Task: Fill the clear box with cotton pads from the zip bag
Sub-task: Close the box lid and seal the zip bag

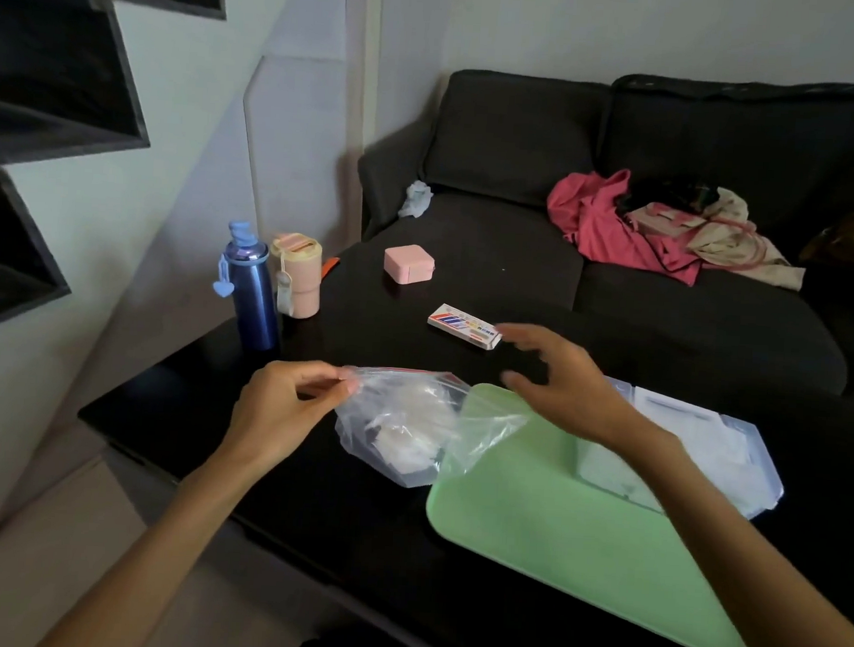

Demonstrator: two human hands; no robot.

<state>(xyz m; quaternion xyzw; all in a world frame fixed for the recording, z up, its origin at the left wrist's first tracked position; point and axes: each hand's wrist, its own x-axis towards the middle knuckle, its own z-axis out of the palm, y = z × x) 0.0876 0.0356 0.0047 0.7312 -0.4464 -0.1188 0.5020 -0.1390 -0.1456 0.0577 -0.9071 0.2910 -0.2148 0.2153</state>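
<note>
Over the black table [203,410], left hand [282,404] pinching zip bag [400,421] rim, right hand [560,379] spread, holding nothing

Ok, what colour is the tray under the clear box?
Pale mint green; the tray shows best in the head view, the only one here.

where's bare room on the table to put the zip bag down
Bare black table lies near the front edge, left of the green tray and below the zip bag. Another patch sits between the pink box and the blue bottle. Around the clear box it is crowded.
</note>
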